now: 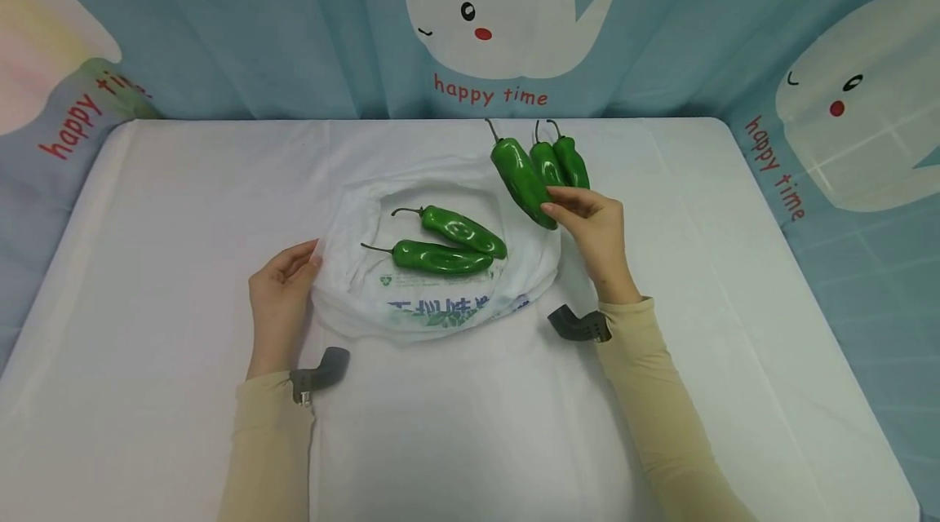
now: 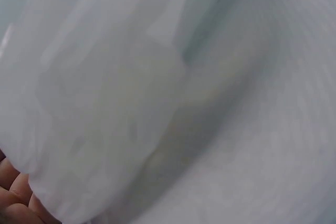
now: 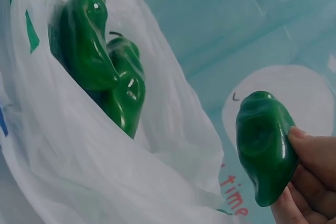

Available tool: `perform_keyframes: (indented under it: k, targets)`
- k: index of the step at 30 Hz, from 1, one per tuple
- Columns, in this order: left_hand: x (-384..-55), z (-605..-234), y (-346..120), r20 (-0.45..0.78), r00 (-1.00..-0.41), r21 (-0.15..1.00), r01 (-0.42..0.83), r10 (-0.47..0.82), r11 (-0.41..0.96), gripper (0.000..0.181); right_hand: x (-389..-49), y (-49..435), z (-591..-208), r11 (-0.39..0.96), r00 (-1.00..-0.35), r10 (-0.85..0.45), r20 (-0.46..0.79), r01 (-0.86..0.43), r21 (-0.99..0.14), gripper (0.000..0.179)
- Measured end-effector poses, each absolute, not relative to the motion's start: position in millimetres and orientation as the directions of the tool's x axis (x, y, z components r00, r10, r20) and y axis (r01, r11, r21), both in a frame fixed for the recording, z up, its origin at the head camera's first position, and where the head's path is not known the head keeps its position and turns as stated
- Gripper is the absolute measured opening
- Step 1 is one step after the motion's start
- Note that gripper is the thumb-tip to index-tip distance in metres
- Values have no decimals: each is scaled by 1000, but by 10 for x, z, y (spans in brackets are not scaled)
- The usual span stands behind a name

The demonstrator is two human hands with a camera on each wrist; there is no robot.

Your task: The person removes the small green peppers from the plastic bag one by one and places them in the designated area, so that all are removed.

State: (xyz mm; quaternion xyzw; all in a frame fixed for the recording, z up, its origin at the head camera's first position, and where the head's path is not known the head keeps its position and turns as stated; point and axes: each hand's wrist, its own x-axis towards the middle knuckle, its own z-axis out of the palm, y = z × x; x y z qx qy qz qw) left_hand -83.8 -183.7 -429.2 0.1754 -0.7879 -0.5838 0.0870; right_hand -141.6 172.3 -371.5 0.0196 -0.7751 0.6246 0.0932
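Note:
A white plastic bag point(image 1: 411, 322) lies spread open on the table, with two green peppers point(image 1: 442, 258) in its opening. At its left edge, my left hand point(image 1: 282, 294) pinches the plastic between thumb and fingers. Over the bag's upper right side, my right hand point(image 1: 595, 232) holds another green pepper point(image 1: 521, 178) by its lower end, stem pointing away. In the right wrist view this held pepper point(image 3: 264, 148) is between thumb and fingers, apart from the bag point(image 3: 178, 129). The bag point(image 2: 100, 98) fills much of the left wrist view, with fingertips point(image 2: 21, 198) at the lower left.
Two more green peppers point(image 1: 571, 163) lie beyond my right hand, partly hidden by it and the held pepper. A white cloth covers the table point(image 1: 734, 302). Blue curtains point(image 1: 294, 33) with printed whales hang at the back and sides.

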Motion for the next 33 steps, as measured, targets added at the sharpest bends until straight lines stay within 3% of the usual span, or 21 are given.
perform_keyframes:
  k: [33]
  targets:
    - [-841, -4292, -1833, -69, -923, 949, -177, -377, 259, 27, -1621, 2125, -3949, 169, -932, 325, 161, -110, -979, 23]
